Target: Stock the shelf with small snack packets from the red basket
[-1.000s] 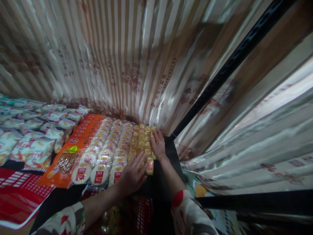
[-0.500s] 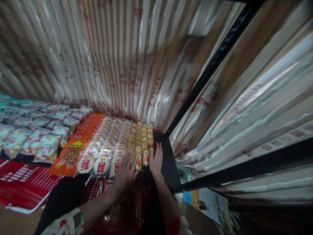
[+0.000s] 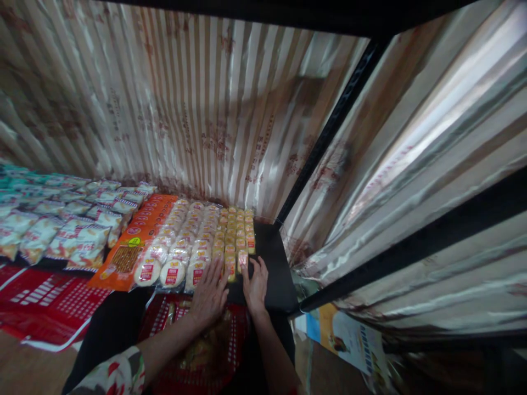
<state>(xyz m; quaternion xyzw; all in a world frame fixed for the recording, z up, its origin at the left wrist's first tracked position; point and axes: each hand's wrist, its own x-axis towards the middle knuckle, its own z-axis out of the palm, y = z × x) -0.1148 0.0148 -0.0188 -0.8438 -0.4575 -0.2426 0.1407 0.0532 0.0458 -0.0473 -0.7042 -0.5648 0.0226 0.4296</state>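
Note:
My left hand [image 3: 209, 293] lies flat, fingers spread, against the near end of the rows of round white cakes [image 3: 181, 249] in clear wrap with red labels. My right hand [image 3: 256, 284] rests open beside it, its fingertips touching the near end of the rows of small yellow snack packs [image 3: 236, 233]. Both rows lie on a black shelf [image 3: 274, 269]. Neither hand grips anything.
An orange flat packet [image 3: 134, 241] lies left of the cakes, and white snack bags [image 3: 61, 227] fill the shelf further left. Red printed bags [image 3: 45, 307] sit at the near left. Striped shiny foil [image 3: 185, 109] lines the back and right; a black post [image 3: 329, 126] stands at the corner.
Both hands have slid back toward me along the snack rows, from the far part to the near end. The view has pulled back and tilted up.

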